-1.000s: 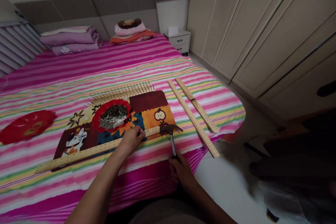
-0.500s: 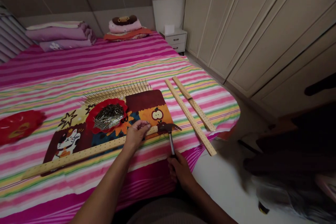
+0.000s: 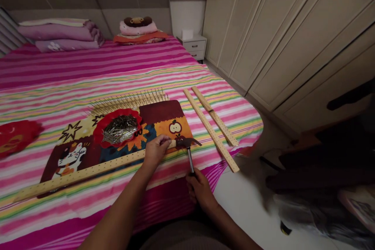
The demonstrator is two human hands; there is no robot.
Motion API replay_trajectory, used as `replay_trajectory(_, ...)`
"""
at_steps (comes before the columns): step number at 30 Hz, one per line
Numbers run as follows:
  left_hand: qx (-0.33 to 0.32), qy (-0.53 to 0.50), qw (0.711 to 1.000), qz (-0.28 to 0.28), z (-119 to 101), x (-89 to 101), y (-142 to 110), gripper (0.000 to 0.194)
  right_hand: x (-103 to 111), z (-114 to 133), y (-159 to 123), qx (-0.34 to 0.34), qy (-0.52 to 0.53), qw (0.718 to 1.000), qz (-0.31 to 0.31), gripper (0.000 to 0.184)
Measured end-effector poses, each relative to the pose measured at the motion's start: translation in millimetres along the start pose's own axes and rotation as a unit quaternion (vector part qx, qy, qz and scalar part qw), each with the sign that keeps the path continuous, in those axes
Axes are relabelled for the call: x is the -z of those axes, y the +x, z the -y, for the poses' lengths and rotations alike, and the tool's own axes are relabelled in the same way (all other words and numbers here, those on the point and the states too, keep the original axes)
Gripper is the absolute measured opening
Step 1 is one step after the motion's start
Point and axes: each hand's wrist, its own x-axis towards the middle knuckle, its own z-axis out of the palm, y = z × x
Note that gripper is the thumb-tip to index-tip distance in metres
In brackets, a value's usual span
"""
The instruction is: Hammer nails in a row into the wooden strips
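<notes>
My left hand [image 3: 157, 150] rests over the right part of a long wooden strip [image 3: 96, 168] with rows of small dark holes. Its thumb and fingertips are pinched together close to the hammer head; what they hold is too small to make out. My right hand [image 3: 200, 188] grips a claw hammer [image 3: 191, 160] by its dark handle. The hammer's head lies low over the strip's right end, claw pointing right. Under the strip lies a patterned mat [image 3: 162, 109]. On it stands a red scalloped dish [image 3: 101, 127] full of loose nails [image 3: 121, 128].
Behind the dish, a wooden strip bristles with upright nails [image 3: 129, 99]. Two more perforated strips [image 3: 211, 129] lie to the right, near the bed's edge. A red dish [image 3: 19, 136] sits at left. Folded bedding [image 3: 61, 35] is at the back; wardrobes [image 3: 249, 27] line the right.
My left hand has shifted slightly right along the strip, its fingertips closer to the hammer head. The hammer stays almost in place. The view has turned a little to the right.
</notes>
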Motion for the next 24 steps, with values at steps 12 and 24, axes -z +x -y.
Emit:
replay_trajectory(12, -0.079, 0.06, 0.995, 0.005, 4.5, -3.6, -3.8, 0.012, 5.5, 53.3, -17.5, 0.142, -0.165, 0.976, -0.028, 0.017)
replay_trajectory(24, -0.099, 0.063, 0.993, 0.017, 9.6, -5.8, -3.3, 0.013, 1.2, 88.8, -31.8, 0.214, -0.378, 0.901, 0.013, 0.039)
